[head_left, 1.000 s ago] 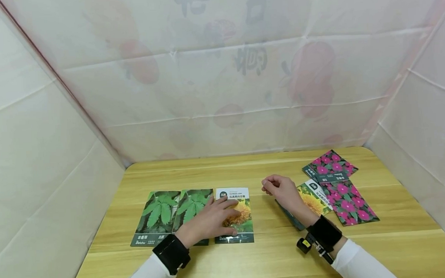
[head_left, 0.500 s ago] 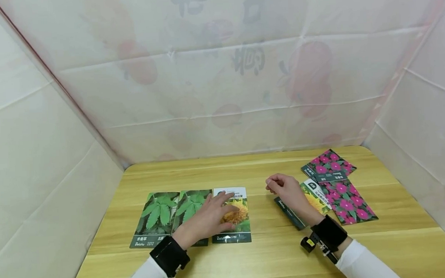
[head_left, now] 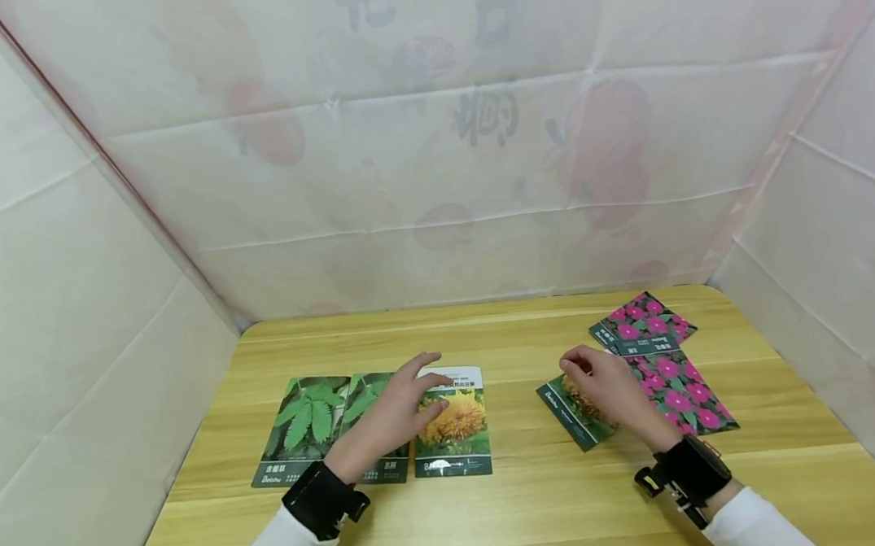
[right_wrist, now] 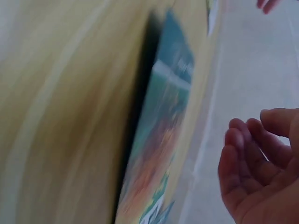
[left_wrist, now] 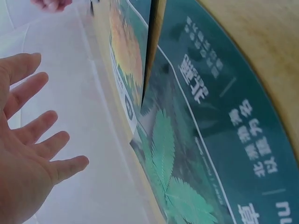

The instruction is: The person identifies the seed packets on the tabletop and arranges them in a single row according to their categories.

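Note:
In the head view my left hand (head_left: 385, 414) hovers with spread fingers over the left row of seed packets. It partly covers a leaf packet (head_left: 360, 400) and reaches the left side of a sunflower packet (head_left: 455, 423). Another leaf packet (head_left: 308, 421) lies to its left. The left wrist view shows that hand (left_wrist: 23, 140) apart from the packets. My right hand (head_left: 618, 387), fingers loosely curled and holding nothing, overlaps a tilted sunflower packet (head_left: 583, 425) on the right. In the right wrist view a gap separates the hand (right_wrist: 261, 172) from this packet (right_wrist: 156, 135).
Two pink-flower packets lie at the right, the nearer one (head_left: 677, 385) overlapping the farther one (head_left: 646, 314). The wooden table (head_left: 521, 505) is bounded by a pale fabric wall (head_left: 379, 267) at the back and fabric at both sides.
My right hand has moved right, uncovering the lower end of the tilted sunflower packet. My left hand has drawn back leftward off the upright sunflower packet. The packets lie as before.

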Motion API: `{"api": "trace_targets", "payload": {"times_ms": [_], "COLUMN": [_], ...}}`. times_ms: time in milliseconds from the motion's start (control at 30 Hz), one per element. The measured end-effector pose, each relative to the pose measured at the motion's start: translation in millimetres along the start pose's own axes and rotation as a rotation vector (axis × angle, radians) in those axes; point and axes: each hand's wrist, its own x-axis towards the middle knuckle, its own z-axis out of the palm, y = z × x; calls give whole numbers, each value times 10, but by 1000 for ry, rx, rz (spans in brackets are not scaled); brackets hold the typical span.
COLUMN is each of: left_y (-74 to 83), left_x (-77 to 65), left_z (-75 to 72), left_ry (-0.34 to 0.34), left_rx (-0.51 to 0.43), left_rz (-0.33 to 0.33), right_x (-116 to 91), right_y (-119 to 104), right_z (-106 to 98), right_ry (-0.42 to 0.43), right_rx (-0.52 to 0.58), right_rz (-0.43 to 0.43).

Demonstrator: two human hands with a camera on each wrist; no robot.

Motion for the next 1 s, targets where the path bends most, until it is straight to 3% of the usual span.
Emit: {"api": "trace_targets", "payload": {"times_ms": [267, 567, 767, 1000], "left_y": [-71, -102, -118, -141], "left_x": [-54, -72, -80, -95], "left_z": [-18, -21, -30, -13], "left_ry": [32, 61, 76, 94], "left_rx": [-63, -89, -100, -89], "left_rz": [-37, -23, -45, -45], "right_x": [-50, -95, -113, -142], "right_y": [229, 389, 356, 261], "right_z": [-112, -153, -117, -56], "right_ry": [50, -13, -71, -135], "right_rx": [-247, -340, -399, -394], "right_rz": [-55, -39, -28, -9]}}
